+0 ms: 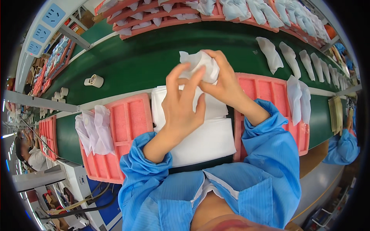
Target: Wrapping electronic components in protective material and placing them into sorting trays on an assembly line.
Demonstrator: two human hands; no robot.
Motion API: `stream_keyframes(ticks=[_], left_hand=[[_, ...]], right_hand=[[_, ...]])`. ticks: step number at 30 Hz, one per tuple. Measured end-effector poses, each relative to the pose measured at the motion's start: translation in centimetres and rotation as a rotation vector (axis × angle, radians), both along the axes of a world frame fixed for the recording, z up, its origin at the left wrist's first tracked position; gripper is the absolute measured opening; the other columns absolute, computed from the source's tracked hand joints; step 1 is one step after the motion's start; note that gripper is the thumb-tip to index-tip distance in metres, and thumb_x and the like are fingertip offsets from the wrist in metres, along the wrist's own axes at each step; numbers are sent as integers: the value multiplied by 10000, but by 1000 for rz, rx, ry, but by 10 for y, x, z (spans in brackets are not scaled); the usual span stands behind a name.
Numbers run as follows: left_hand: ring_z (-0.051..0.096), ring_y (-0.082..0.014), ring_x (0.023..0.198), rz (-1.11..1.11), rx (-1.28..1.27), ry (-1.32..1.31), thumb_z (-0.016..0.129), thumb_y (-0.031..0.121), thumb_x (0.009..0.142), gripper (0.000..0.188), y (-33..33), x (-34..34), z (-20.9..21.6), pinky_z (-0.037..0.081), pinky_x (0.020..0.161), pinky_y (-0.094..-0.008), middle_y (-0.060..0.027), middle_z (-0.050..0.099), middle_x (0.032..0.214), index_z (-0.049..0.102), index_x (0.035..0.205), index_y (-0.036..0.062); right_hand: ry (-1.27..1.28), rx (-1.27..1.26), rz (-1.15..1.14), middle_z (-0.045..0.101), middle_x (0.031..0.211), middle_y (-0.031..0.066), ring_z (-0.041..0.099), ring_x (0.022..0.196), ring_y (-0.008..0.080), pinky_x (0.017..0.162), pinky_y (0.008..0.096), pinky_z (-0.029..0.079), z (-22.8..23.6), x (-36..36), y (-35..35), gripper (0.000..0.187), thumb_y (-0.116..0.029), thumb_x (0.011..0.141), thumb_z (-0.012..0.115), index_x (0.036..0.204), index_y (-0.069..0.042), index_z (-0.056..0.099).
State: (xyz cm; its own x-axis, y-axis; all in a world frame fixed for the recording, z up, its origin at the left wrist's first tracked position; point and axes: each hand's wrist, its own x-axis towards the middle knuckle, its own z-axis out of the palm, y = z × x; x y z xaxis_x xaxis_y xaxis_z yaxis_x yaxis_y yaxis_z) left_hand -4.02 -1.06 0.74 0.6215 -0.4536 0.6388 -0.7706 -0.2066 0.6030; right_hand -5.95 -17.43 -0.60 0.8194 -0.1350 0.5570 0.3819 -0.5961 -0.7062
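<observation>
Above smooth green belt [131, 63]: right hand [222, 86] pinching crumpled, papery white wrapper [199, 57]; left hand [180, 111] spread, fingers curved.

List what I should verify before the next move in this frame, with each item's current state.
1. Right hand gripping the white-wrapped bundle: ok.
2. Left hand touching the bundle: cannot tell; its fingers overlap it in view.
3. Contents of the bundle identifiable: not ok; the wrapping hides them.
4. White sheets lying between the pink trays: ok.
5. Left pink tray holding wrapped pieces: ok, toward its left side.
6. Right pink tray holding wrapped pieces: ok, toward its right side.
</observation>
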Motion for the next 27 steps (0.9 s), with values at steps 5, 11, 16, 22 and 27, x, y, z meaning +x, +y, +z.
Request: stream_keyframes(ticks=[5, 11, 16, 22, 27], left_hand=[[602, -273, 981, 90, -28, -58, 798, 13, 635, 578, 10, 29, -4, 519, 796, -343, -119, 523, 1162, 598, 1175, 67], [549, -198, 1093, -588, -459, 403, 815, 42, 697, 489, 22, 46, 5, 469, 892, -295, -88, 519, 1202, 594, 1133, 47], [511, -221, 1116, -39, -440, 381, 831, 59, 673, 541, 22, 38, -5, 449, 908, -349, -106, 472, 1266, 585, 1153, 101], [458, -304, 1184, 44, -292, -68, 857, 161, 661, 220, 14, 25, -11, 364, 948, -399, -139, 451, 1314, 689, 798, 121], [459, -310, 1172, 121, -241, -138, 814, 145, 715, 183, 18, 30, -4, 358, 949, -397, -140, 468, 1285, 664, 810, 99]], right_hand=[[169, 315, 409, 463, 1234, 121, 517, 1146, 259, 914, 399, 474, 14, -12, 11, 718, -83, 722, 770, 1351, -27, 428], [249, 48, 569, 646, 1063, 139, 638, 960, 254, 840, 329, 487, 0, -3, 1, 564, -69, 745, 707, 1265, 1, 498], [94, -169, 108, 633, 923, 174, 644, 850, 346, 749, 376, 510, -7, -1, 2, 479, -65, 714, 721, 1144, 21, 527], [52, -354, -42, 602, 936, 204, 619, 830, 389, 687, 414, 508, -8, -3, 14, 396, -64, 703, 721, 1030, 45, 526], [-12, -195, 75, 640, 903, 165, 659, 805, 318, 704, 352, 520, -5, 2, 7, 431, -43, 796, 675, 1193, 34, 525]])
